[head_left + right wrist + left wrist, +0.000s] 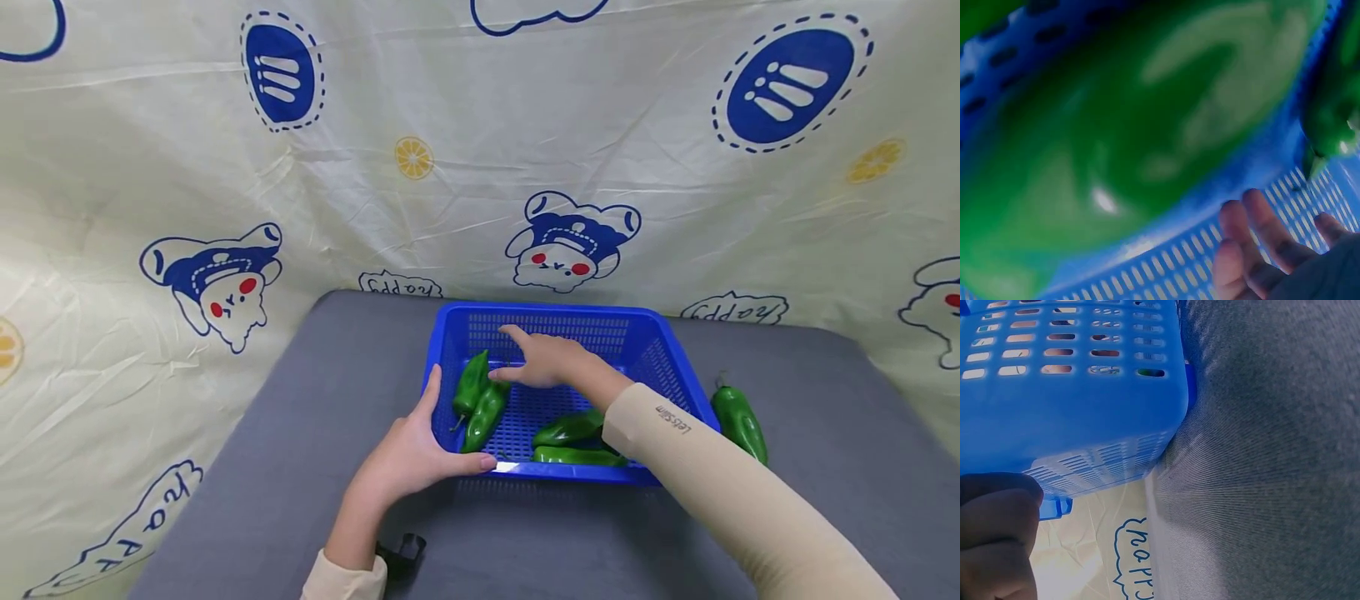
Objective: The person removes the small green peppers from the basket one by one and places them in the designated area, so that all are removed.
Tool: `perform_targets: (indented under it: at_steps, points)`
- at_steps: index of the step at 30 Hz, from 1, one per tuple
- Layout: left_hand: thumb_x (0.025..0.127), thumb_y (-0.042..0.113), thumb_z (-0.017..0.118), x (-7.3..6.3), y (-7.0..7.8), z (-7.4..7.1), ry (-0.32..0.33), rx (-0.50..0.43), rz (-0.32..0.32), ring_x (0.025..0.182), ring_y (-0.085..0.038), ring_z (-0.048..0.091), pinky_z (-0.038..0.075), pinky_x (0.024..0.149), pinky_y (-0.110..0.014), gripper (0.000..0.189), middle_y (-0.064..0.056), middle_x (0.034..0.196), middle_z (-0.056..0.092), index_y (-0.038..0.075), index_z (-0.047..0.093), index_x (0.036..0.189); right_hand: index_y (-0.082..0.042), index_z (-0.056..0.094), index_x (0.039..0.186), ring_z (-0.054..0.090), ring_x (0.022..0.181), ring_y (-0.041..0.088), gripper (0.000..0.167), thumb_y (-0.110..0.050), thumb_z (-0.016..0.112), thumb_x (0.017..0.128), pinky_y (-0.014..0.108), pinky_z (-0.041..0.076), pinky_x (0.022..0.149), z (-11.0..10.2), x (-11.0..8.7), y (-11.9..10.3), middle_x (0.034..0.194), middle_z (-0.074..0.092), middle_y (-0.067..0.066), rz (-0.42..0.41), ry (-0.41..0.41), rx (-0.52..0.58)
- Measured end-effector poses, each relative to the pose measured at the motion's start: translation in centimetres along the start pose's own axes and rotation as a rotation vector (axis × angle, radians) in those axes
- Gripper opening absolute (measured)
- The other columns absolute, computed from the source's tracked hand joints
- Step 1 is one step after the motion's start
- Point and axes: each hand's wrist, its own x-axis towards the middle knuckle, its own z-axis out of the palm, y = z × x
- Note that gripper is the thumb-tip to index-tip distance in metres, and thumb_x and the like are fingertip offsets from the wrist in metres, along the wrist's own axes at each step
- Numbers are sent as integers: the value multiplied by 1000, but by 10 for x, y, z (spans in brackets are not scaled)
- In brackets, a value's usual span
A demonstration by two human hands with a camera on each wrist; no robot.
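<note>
A blue plastic basket (585, 473) with slotted walls stands on the grey table. At its near left corner my left hand (408, 458) holds it, thumb along the front rim and fingers at the left side. My right hand (551, 360) reaches inside, fingers spread, just beside two green peppers (487, 414) at the left. Two more green peppers (567, 427) lie near the front right, partly behind the right sleeve. In the right wrist view a large green pepper (1135, 137) fills the foreground, with the fingers (1266, 225) apart from it, holding nothing.
Another green pepper (740, 423) lies on the grey table (360, 375) just right of the basket. Behind the table hangs a pale printed sheet (465, 225). A black strap-like piece (405, 557) shows by the left wrist.
</note>
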Motion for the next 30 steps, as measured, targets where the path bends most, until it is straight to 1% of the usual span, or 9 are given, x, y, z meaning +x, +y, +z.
perform_targets:
  at_steps: [5, 10, 16, 24, 28, 30]
  points:
    - [63, 69, 82, 0, 2, 0, 1, 0, 15, 115, -30, 63, 53, 91, -53, 134, -25, 145, 51, 36, -5, 159, -26, 16, 160, 44, 139, 42, 94, -72, 54, 88, 62, 36, 110, 8, 6, -5, 155, 41, 18, -13, -42, 14]
    - [62, 70, 82, 0, 1, 1, -1, -4, 9, 114, -29, 63, 53, 91, -53, 135, -25, 146, 50, 36, -5, 159, -24, 19, 159, 42, 141, 40, 94, -68, 60, 87, 60, 34, 113, 14, 11, -12, 156, 41, 18, -42, -49, 32]
    - [63, 69, 82, 0, 0, 0, -6, -12, 4, 110, -28, 64, 54, 89, -53, 134, -24, 144, 52, 38, -6, 158, -25, 21, 158, 42, 141, 38, 91, -66, 61, 87, 58, 34, 114, 18, 14, -18, 154, 43, 19, -67, -90, 51]
    - [63, 70, 81, 1, -2, 2, -6, -16, 5, 112, -30, 64, 53, 90, -54, 133, -24, 146, 50, 38, -6, 158, -26, 20, 158, 41, 142, 39, 83, -58, 60, 93, 59, 31, 115, 17, 15, -18, 156, 40, 18, -78, -138, 154]
    - [63, 69, 82, 1, -2, 2, -4, -12, 6, 111, -29, 64, 54, 89, -54, 133, -25, 145, 51, 37, -6, 158, -26, 19, 158, 39, 142, 39, 80, -50, 60, 94, 59, 30, 115, 18, 18, -13, 157, 37, 18, -87, -155, 182]
    - [63, 68, 82, 1, -1, 2, -1, -8, 5, 111, -30, 64, 54, 89, -53, 133, -25, 145, 51, 37, -6, 159, -26, 19, 158, 40, 142, 40, 80, -44, 62, 94, 60, 31, 115, 19, 19, -12, 157, 37, 19, -88, -157, 178]
